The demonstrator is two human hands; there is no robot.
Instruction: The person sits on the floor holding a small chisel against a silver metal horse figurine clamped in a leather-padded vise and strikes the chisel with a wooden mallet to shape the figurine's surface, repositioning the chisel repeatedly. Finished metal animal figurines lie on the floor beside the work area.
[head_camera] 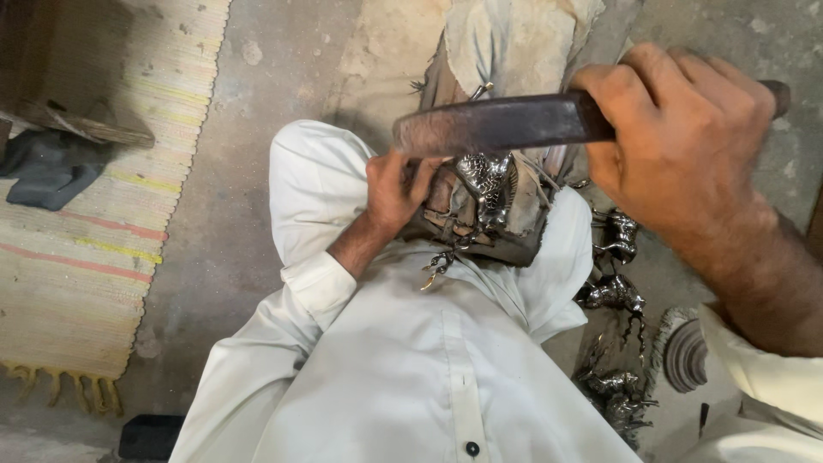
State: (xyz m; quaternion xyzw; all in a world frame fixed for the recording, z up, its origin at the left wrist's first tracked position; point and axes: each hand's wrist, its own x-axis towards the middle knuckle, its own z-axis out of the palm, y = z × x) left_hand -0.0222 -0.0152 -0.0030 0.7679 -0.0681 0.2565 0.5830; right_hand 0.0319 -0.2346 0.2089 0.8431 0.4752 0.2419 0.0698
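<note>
My right hand (pixel 686 141) grips the handle end of a broad, dark metal file (pixel 497 124) held level over my lap. Under the file's blade sits a small shiny silver metal figurine (pixel 487 182), resting on a worn brown cloth pad (pixel 523 219) on my knee. My left hand (pixel 393 190) presses on the left side of the figurine and pad, fingers curled around them. I wear a white shirt (pixel 403 360) with long sleeves.
Several more silver figurines (pixel 615 296) lie on the floor to my right, beside a round ridged disc (pixel 686 353). A striped woven mat (pixel 103 214) with a dark cloth (pixel 47 167) lies to the left on the concrete floor (pixel 231 171).
</note>
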